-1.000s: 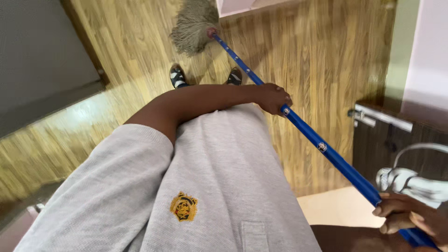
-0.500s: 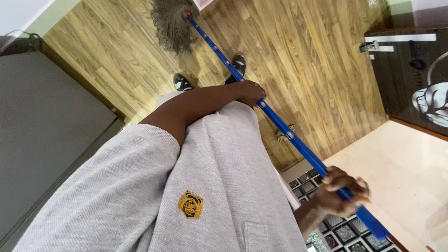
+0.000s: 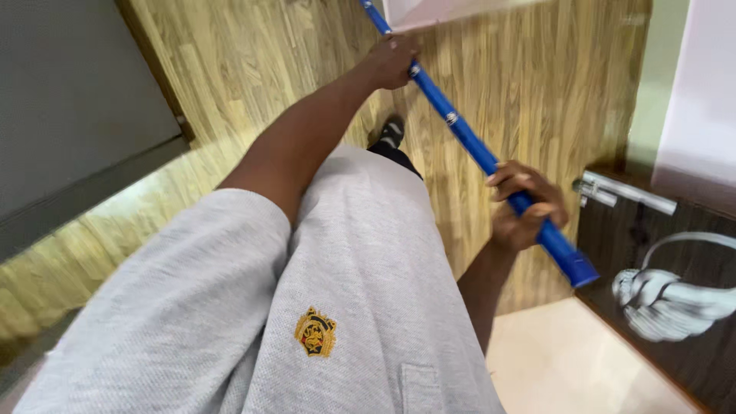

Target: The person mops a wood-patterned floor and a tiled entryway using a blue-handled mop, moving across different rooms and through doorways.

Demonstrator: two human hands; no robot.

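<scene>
A long blue broom handle runs diagonally from the top centre down to the right, its end cap near the dark door. My left hand is stretched forward and closed around the upper part of the handle. Closer to me, my right hand grips it just above the capped end. The broom's head is out of view beyond the top edge. My grey shirt with a small gold crest fills the lower frame.
The wood-pattern floor lies below, with my sandalled foot on it. At right stands a dark wooden door with a metal handle; beige tiles lie beside it. A grey panel is at left.
The view has swung and the broom's bristle head has left the frame at the top. My left hand reaches further forward, and my right hand now sits higher and fully in view.
</scene>
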